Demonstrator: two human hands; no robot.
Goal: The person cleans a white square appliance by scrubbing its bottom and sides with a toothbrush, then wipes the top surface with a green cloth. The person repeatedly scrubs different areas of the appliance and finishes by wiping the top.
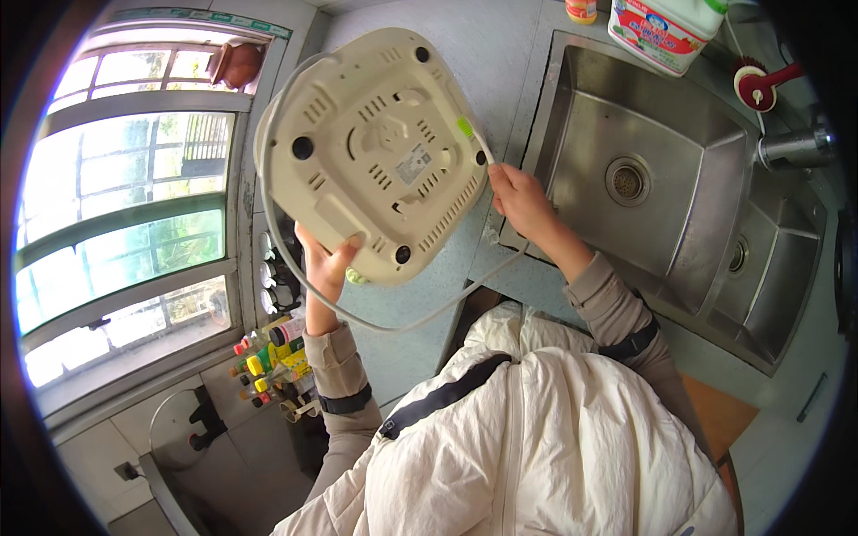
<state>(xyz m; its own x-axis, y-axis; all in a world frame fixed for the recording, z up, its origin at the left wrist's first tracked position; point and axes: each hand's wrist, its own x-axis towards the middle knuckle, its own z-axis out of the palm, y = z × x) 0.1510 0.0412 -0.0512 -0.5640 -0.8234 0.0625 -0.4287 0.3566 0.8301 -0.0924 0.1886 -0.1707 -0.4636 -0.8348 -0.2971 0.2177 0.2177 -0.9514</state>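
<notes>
Tilted up over the counter is a beige countertop appliance (357,152), its underside facing me. Vent slots, dark round feet and a small label show on it; its top is hidden. My left hand (326,261) grips the lower left edge, thumb on the underside and fingers behind. At the right edge, my right hand (523,201) has its fingers closed on the pale power cord (485,147), near a bright green tag (465,126). The rest of the cord passes round the appliance's left side and hangs in a wide loop beneath it.
A double-bowl steel sink (572,116) with a tap (791,149) lies to the right. Behind it stand a white jug (666,36) with a red label and a red-handled brush (760,85). Several bottles (273,357) crowd the left, below a barred window (134,170).
</notes>
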